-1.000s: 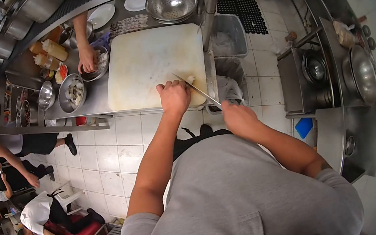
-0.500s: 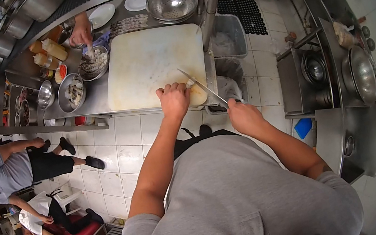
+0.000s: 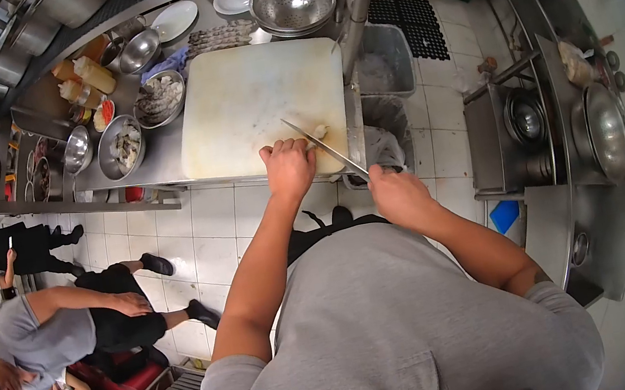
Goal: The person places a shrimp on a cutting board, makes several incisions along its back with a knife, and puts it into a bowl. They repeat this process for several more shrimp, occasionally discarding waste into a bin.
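Note:
On the white cutting board (image 3: 255, 97), near its lower right corner, my left hand (image 3: 290, 167) rests with fingers curled over something small that its fingers mostly hide. My right hand (image 3: 401, 190) is wrapped round the handle of a knife (image 3: 325, 146). The blade points up and left across the board, just right of my left fingertips. A small pale piece of food (image 3: 321, 131) lies beside the blade on its far side. Left of the board stand a bowl of grey shrimp (image 3: 161, 98) and a bowl of mixed pieces (image 3: 126, 148).
A steel colander (image 3: 292, 5) and white plates (image 3: 176, 21) stand behind the board. Grey bins (image 3: 382, 59) are to its right. Sauce bottles (image 3: 94, 74) stand at the left. A person in grey (image 3: 54, 329) is at the lower left, with other people beyond.
The knife tip has shifted left, and the pale piece lies apart on the blade's far side. Another person's hand has left the shrimp bowl. The person in grey has moved down and nearer.

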A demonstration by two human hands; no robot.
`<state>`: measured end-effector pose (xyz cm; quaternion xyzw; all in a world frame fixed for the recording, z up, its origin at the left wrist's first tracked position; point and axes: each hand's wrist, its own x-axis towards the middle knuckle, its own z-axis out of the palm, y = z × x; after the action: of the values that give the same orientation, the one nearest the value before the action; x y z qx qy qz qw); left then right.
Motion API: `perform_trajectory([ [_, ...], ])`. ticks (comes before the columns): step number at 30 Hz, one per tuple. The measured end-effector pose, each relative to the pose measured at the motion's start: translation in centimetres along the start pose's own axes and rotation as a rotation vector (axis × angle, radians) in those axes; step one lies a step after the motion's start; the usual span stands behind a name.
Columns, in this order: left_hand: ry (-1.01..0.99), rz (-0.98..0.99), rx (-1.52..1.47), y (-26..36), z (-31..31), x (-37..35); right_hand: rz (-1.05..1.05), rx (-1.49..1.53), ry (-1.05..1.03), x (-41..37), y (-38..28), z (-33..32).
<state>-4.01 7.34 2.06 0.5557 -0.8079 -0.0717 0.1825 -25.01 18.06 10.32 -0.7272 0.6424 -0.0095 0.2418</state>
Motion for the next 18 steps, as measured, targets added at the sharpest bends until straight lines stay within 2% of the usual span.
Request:
perform_trajectory([
  [11, -0.008, -0.019, 0.007, 0.0, 0.2, 0.6, 0.023, -0.002, -0.082, -0.9, 1.1, 0.5],
  [18, -0.023, -0.004, 0.024, 0.2, 0.1, 0.9, 0.02, 0.007, -0.059, 0.1, 0.4, 0.7],
])
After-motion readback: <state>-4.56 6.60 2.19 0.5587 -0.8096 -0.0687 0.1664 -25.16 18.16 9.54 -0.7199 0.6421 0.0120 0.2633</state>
